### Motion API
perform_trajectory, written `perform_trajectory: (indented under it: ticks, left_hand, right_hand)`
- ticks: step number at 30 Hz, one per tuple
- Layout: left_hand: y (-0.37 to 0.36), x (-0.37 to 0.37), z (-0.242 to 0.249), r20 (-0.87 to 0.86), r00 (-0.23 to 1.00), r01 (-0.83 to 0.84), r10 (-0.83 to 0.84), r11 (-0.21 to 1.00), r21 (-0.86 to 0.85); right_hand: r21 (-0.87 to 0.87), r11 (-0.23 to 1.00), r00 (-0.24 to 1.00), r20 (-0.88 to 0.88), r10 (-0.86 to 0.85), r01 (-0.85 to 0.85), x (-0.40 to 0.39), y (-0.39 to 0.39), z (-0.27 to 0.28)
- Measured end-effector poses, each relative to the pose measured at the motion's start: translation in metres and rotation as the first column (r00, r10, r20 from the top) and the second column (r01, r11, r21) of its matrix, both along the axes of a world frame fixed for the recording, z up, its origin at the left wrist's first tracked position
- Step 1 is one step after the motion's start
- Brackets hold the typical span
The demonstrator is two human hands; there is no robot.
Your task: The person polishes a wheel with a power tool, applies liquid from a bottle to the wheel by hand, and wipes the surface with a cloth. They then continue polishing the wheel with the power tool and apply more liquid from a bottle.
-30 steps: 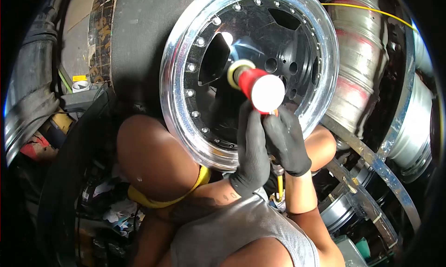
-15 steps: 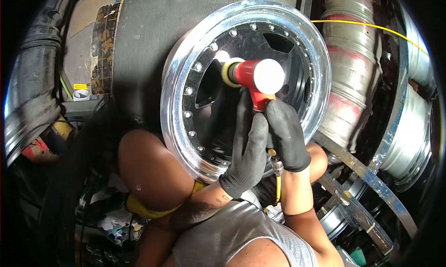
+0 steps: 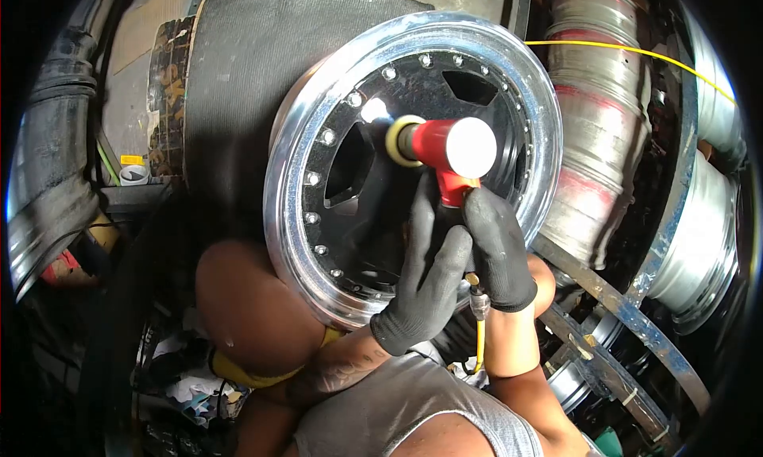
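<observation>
A red air polisher (image 3: 437, 141) with a white round end and a yellow foam pad (image 3: 404, 141) is held over a wheel rim (image 3: 278, 211). The rim has a shiny lip, a black face and several small bolts. My right hand (image 3: 501, 246), in a dark grey glove, wraps round the polisher's handle. Against the handle's other side, my left hand (image 3: 429, 278), gloved alike, has its fingers closed in too. The pad is at the black face; whether it touches is hard to tell. From the handle's lower end, a metal fitting (image 3: 479, 304) leads to a yellow hose (image 3: 480, 346).
The wheel leans over my knees against a black ribbed mat (image 3: 262, 67). Stacked bare wheel barrels (image 3: 596, 107) stand at the right beside a rusty metal frame (image 3: 668, 362). Another yellow hose (image 3: 636, 50) crosses above them. Dark barrels (image 3: 56, 131) line the left side.
The wheel sits slightly lower and further left in view. The polisher, with both hands on it, has shifted a little right and down, and rightward across the black face.
</observation>
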State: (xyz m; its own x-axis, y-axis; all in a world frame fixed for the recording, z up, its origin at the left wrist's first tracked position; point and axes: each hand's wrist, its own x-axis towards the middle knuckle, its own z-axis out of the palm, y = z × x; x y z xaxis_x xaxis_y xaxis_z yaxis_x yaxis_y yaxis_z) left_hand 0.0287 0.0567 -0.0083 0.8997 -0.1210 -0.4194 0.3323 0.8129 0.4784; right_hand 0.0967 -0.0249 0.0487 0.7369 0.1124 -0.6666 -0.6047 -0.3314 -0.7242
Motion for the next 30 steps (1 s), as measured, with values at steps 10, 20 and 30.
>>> perform_trajectory:
  ticks: [10,20,30]
  left_hand:
    - [0.005,0.022,-0.009,0.216,0.976,-0.036,-0.019,0.967,0.251]
    - [0.002,0.033,-0.004,0.215,0.977,-0.021,0.010,0.999,0.050]
    - [-0.001,0.047,-0.014,0.237,0.939,0.107,-0.250,0.867,0.487]
  right_hand:
    - [0.066,0.987,0.989,-0.020,-0.148,0.149,0.025,0.014,0.003]
    - [0.103,0.992,0.996,0.053,-0.075,0.069,0.038,0.001,-0.012]
    - [0.116,0.971,0.978,-0.045,-0.206,0.210,0.043,-0.021,-0.006]
